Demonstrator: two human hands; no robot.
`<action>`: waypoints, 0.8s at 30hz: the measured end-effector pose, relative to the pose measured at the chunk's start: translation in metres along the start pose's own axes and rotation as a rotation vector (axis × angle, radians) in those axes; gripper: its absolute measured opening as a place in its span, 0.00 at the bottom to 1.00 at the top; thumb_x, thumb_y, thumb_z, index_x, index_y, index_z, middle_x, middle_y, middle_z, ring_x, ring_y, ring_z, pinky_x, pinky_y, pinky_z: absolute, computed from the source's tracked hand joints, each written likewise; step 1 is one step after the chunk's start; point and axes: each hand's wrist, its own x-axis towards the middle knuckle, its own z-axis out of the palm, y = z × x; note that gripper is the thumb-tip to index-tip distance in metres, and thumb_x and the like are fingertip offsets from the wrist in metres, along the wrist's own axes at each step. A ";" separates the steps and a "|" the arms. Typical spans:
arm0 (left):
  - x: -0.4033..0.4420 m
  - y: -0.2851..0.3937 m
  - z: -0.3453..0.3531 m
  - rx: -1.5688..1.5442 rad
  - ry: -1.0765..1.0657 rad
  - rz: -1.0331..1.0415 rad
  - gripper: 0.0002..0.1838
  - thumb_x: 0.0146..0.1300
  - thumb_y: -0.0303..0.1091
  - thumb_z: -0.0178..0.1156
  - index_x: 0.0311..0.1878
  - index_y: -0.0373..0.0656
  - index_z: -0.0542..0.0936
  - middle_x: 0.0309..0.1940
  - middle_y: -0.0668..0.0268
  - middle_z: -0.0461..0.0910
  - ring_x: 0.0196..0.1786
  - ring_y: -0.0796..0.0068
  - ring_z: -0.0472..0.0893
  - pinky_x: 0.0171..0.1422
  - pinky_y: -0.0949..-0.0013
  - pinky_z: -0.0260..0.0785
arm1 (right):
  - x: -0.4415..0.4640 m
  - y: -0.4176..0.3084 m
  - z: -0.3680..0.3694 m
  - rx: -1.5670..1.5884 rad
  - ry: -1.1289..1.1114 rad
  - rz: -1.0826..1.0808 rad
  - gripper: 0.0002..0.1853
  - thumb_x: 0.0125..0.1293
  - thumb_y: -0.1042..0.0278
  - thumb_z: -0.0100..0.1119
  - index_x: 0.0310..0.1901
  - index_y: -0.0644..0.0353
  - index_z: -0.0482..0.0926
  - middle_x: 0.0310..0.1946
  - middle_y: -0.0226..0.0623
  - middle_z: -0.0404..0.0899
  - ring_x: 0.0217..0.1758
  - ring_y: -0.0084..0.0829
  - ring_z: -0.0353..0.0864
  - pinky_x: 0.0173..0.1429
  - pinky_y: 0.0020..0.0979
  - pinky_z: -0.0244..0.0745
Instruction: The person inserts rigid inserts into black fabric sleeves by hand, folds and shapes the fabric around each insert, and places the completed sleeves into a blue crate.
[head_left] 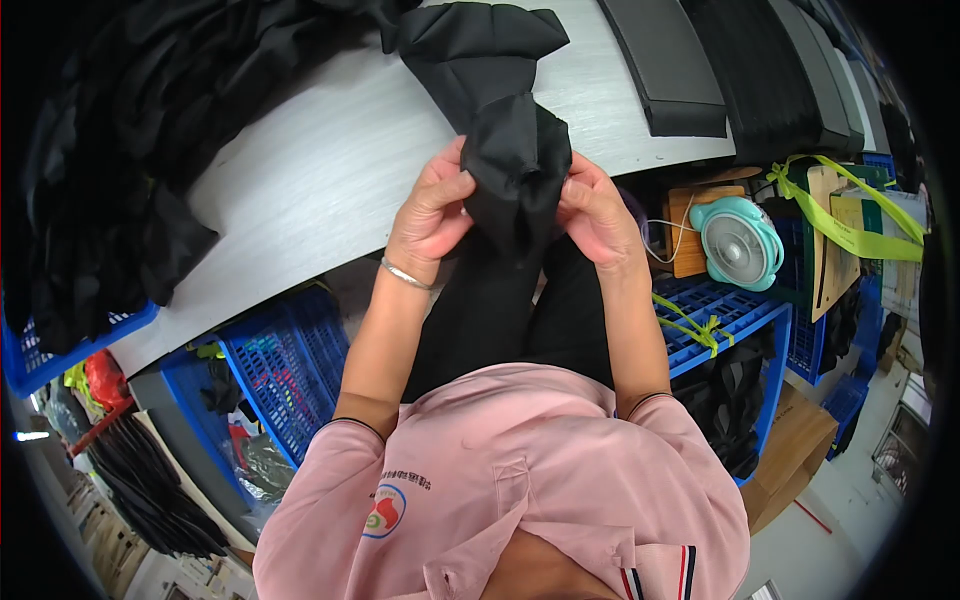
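Wears a pink shirt [480, 420], with a round emblem [384, 512] in red and green at the left chest and dark characters [403, 482] beside it, inverted and too small to read. Holds a black cloth [515, 150] at the near edge of the worktop [600, 110], above black trousers [465, 310], pinched on one side by the left hand [435, 205], in a grip closed thumb to fingers, and on the other by the right hand [600, 215], in a matching closed grip. Shows in the cloth a matte, plain surface, bunched and puckered between the hands, creased straight across farther up, and flared at the far end on the worktop. Has blue baskets [285, 360] to the left, a blue crate [730, 315] and turquoise fan [738, 245] to the right. Faces a rumpled black pile [230, 70] at left and a black stack [665, 65] at right.
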 end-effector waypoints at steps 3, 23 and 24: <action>0.005 0.001 0.012 0.355 0.150 0.131 0.13 0.59 0.20 0.64 0.48 0.40 0.80 0.39 0.70 0.82 0.37 0.84 0.80 0.42 0.77 0.72 | 0.002 0.007 0.002 -0.403 0.124 -0.057 0.08 0.61 0.71 0.68 0.38 0.60 0.78 0.30 0.24 0.81 0.34 0.19 0.79 0.43 0.25 0.73; -0.008 0.011 0.014 1.015 0.819 0.635 0.10 0.58 0.18 0.63 0.44 0.39 0.81 0.39 0.68 0.81 0.22 0.90 0.73 0.22 0.82 0.65 | -0.007 -0.011 -0.005 -1.160 0.476 -0.384 0.26 0.61 0.74 0.67 0.62 0.59 0.74 0.13 0.28 0.66 0.19 0.16 0.63 0.29 0.21 0.64; -0.007 0.013 0.012 1.057 0.835 0.648 0.12 0.60 0.20 0.64 0.46 0.40 0.81 0.38 0.70 0.80 0.23 0.90 0.72 0.23 0.82 0.64 | -0.004 -0.017 -0.007 -0.986 0.391 -0.390 0.26 0.61 0.73 0.68 0.61 0.60 0.75 0.15 0.28 0.67 0.19 0.15 0.65 0.29 0.22 0.64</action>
